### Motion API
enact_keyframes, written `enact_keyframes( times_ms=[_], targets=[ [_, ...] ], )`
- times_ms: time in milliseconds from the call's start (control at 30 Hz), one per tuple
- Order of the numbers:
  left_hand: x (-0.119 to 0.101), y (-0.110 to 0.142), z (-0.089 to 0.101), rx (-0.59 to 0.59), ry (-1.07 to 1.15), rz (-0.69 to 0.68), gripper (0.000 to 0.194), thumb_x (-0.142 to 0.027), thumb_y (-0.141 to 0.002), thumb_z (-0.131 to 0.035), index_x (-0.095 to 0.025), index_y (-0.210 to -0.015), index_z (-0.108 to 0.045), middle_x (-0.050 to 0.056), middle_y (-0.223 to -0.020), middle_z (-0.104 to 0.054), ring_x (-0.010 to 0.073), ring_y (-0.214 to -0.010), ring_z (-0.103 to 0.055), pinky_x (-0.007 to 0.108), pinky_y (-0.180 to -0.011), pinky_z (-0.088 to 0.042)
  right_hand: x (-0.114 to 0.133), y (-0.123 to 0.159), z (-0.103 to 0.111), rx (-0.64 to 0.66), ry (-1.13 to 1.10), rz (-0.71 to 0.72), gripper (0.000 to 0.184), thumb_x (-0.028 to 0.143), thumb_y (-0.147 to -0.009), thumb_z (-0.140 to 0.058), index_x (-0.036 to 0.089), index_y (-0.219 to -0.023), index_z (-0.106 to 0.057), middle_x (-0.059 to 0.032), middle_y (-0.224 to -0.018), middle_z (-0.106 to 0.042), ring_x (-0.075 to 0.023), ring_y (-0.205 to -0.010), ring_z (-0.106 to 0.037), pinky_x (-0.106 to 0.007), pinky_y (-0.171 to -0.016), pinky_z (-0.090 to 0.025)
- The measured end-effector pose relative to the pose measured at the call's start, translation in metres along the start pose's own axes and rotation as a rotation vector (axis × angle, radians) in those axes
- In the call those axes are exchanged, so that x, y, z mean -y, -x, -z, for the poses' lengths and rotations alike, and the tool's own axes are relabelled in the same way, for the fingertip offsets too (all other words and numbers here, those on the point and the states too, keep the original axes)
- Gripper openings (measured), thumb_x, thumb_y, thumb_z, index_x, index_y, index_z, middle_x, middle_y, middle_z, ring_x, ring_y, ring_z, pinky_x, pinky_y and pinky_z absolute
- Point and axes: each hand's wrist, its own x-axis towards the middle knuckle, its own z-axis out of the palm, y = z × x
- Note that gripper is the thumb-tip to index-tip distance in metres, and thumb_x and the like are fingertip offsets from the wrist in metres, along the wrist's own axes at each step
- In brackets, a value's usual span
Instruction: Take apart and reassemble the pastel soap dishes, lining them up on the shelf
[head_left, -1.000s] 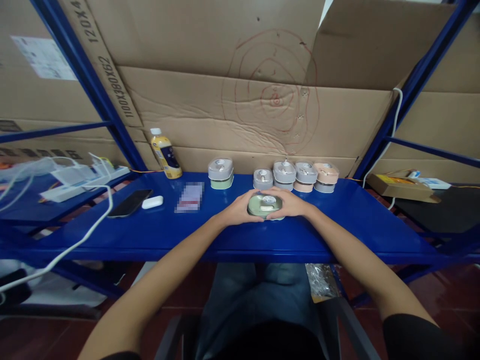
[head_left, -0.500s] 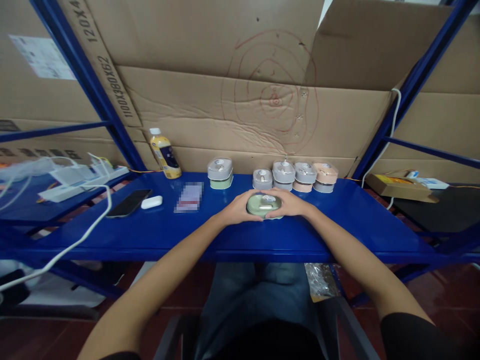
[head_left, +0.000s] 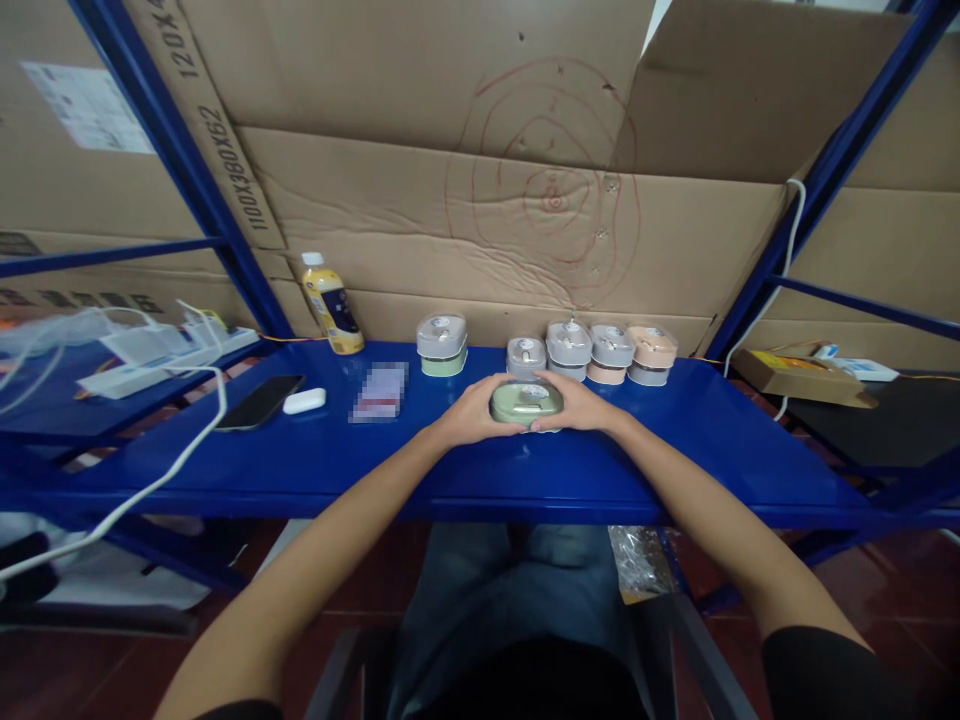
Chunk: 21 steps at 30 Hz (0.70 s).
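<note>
Head view: our left hand (head_left: pixel 480 412) and right hand (head_left: pixel 577 404) grasped the ends of a pale-green, oval, plastic-looking lidded box (head_left: pixel 527 403) at the blue metal table (head_left: pixel 675 455); we couldn't tell whether it touched. We judged it light, stiff, slippery, best held by those ends. Behind stood grey, peach and green rounded plastic-looking boxes (head_left: pixel 568 345), contents unseen.

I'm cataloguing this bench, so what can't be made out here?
All in the head view:
Green container: parts of its sides, hidden by the left hand and right hand.
Pale flat item: its print, blurred by pixelation.
Yellow bottle: label wording, too small.
White cable: its continuation, cut off by the left edge.
</note>
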Motion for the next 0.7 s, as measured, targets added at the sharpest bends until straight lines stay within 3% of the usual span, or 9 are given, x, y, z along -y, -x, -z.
enact_keyframes(
  times_ms=[100, 167, 267, 333, 467, 600, 700],
  targets=[
    [-0.002, 0.001, 0.004, -0.101, -0.014, 0.007, 0.079, -0.052, -0.069, -0.088, -0.020, -0.135, -0.057, 0.013, -0.137, -0.067, 0.0348, -0.127, -0.064, 0.048, -0.110, -0.051, 0.001, -0.001, -0.001, -0.103, -0.085, -0.009, 0.118, 0.067, -0.060, -0.092, 0.021, -0.157, -0.044, -0.0187, -0.149, -0.058, -0.0399, -0.136, -0.058, -0.059, -0.115, -0.047],
    [-0.001, 0.000, 0.007, -0.231, -0.025, 0.040, 0.077, -0.050, -0.070, -0.088, -0.020, -0.134, -0.056, 0.013, -0.137, -0.066, 0.0341, -0.127, -0.064, 0.047, -0.111, -0.050, 0.005, -0.003, 0.002, -0.239, -0.139, -0.016, 0.111, 0.069, -0.066, -0.088, 0.021, -0.156, -0.044, -0.0184, -0.143, -0.062, -0.0365, -0.125, -0.065, -0.055, -0.107, -0.054],
    [0.002, -0.012, 0.012, -0.503, -0.098, 0.193, 0.076, -0.050, -0.072, -0.087, -0.020, -0.133, -0.053, 0.014, -0.133, -0.065, 0.0349, -0.128, -0.062, 0.049, -0.111, -0.049, 0.011, -0.004, 0.013, -0.505, -0.178, -0.067, 0.077, 0.071, -0.087, -0.068, 0.021, -0.144, -0.054, -0.0161, -0.125, -0.070, -0.0299, -0.104, -0.072, -0.048, -0.090, -0.061],
    [0.003, -0.028, 0.012, -0.613, -0.172, 0.332, 0.077, -0.052, -0.073, -0.086, -0.018, -0.132, -0.050, 0.017, -0.132, -0.063, 0.0374, -0.129, -0.060, 0.051, -0.111, -0.048, 0.013, -0.005, 0.023, -0.672, -0.170, -0.090, 0.058, 0.069, -0.097, -0.052, 0.022, -0.131, -0.060, -0.0128, -0.111, -0.073, -0.0268, -0.093, -0.073, -0.045, -0.085, -0.061],
    [-0.001, -0.076, -0.001, -0.586, -0.228, 0.536, 0.078, -0.058, -0.075, -0.084, -0.014, -0.129, -0.048, 0.022, -0.131, -0.057, 0.0403, -0.129, -0.058, 0.050, -0.109, -0.047, 0.012, -0.003, 0.036, -0.841, -0.116, -0.105, 0.049, 0.067, -0.102, -0.042, 0.024, -0.113, -0.062, -0.0084, -0.097, -0.074, -0.0237, -0.080, -0.071, -0.041, -0.079, -0.059],
    [-0.003, -0.118, -0.028, -0.563, -0.270, 0.726, 0.082, -0.063, -0.078, -0.080, -0.012, -0.133, -0.045, 0.027, -0.134, -0.054, 0.0440, -0.130, -0.056, 0.050, -0.105, -0.047, 0.008, 0.000, 0.038, -0.840, -0.047, -0.101, 0.043, 0.061, -0.104, -0.041, 0.024, -0.101, -0.063, -0.0067, -0.088, -0.072, -0.0230, -0.075, -0.069, -0.040, -0.077, -0.056],
    [-0.004, -0.134, -0.047, -0.567, -0.323, 0.765, 0.085, -0.069, -0.081, -0.075, -0.011, -0.136, -0.044, 0.029, -0.136, -0.051, 0.0453, -0.131, -0.053, 0.049, -0.103, -0.048, 0.007, 0.000, 0.037, -0.830, -0.030, -0.105, 0.043, 0.058, -0.105, -0.038, 0.023, -0.100, -0.064, -0.0067, -0.086, -0.071, -0.0236, -0.077, -0.068, -0.041, -0.079, -0.055]
  ],
)
